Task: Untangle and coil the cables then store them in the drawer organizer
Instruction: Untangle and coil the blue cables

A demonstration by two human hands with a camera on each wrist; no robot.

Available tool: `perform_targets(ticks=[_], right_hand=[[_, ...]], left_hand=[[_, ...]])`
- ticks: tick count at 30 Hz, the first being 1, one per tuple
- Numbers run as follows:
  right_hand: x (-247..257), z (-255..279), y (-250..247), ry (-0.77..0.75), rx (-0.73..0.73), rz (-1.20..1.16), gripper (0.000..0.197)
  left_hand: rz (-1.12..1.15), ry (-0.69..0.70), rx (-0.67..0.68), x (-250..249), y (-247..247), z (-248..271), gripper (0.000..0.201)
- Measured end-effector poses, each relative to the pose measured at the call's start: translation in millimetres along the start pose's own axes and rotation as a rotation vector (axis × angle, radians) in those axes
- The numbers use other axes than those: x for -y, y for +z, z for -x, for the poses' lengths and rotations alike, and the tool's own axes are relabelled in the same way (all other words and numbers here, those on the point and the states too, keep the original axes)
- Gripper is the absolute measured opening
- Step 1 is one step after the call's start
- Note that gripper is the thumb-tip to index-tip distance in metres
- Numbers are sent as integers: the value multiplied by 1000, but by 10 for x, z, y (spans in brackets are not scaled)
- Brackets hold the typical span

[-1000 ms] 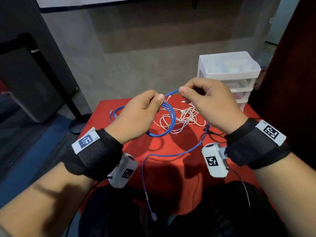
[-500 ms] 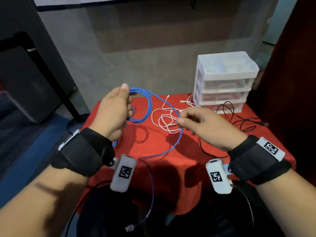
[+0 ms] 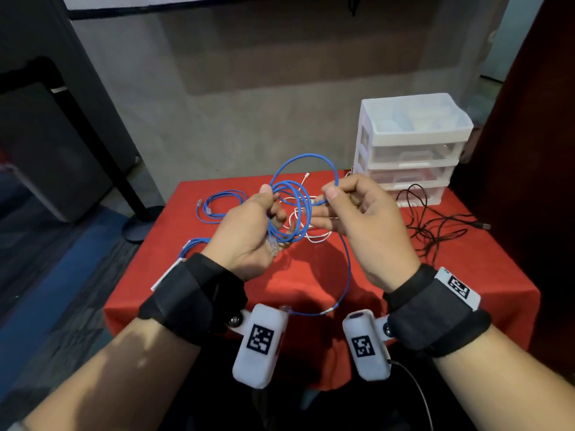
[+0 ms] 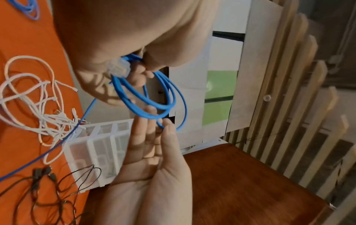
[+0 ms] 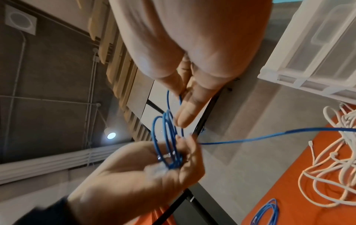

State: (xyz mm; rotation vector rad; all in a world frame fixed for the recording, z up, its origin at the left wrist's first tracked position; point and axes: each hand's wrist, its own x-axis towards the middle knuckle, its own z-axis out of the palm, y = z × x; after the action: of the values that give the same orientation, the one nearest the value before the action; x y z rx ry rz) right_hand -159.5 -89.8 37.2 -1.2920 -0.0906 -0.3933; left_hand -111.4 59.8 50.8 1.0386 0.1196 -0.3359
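Both hands have drawn together since half a second ago, when they were spread apart with one strand stretched between them, and the coil now has more turns. Left hand (image 3: 249, 231) curls its fingers and thumb round a blue cable (image 3: 295, 209) wound into about four loops, one clear plug (image 4: 117, 68) pressed against the palm. At 3 o'clock of it, the right hand (image 3: 367, 225) pinches a single strand of the same cable between thumb and forefinger, forming the widest loop, which rises to 12 o'clock above both hands. From there the cable's free tail hangs down in an arc toward 6 o'clock, between the wrists. On the red table (image 3: 466, 275) lie two more blue coils, one (image 3: 217, 206) at 10 o'clock of the hands and one (image 3: 196, 247) at 8 o'clock beside the left wrist. One tangle of white cables (image 3: 311, 231) lies under the hands, its count unclear. At 3 o'clock sprawls a loose black cable (image 3: 435, 225). One white drawer organizer (image 3: 410, 144) with three drawers stands at 2 o'clock, all shut.
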Motion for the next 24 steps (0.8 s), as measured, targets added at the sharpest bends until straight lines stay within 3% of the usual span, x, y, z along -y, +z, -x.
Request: perform_targets(ticks=[7, 12, 15, 19, 22, 24], right_hand=[[-127, 123, -74, 25, 196, 98, 10], [-176, 158, -103, 53, 313, 183, 13], [-172, 128, -182, 3, 341, 418, 17], [-104, 5, -297, -75, 200, 496, 21], [-36, -48, -321, -20, 394, 509, 45], [0, -53, -304, 2, 500, 487, 43]], left_hand=[[22, -35, -68, -50, 17, -17, 18], [68, -73, -32, -52, -25, -71, 19], [-151, 83, 7, -81, -48, -61, 27], [-670, 397, 141, -115, -73, 21, 32], [-848, 466, 309, -159, -65, 86, 25], [-933, 519, 371, -181, -52, 108, 23]])
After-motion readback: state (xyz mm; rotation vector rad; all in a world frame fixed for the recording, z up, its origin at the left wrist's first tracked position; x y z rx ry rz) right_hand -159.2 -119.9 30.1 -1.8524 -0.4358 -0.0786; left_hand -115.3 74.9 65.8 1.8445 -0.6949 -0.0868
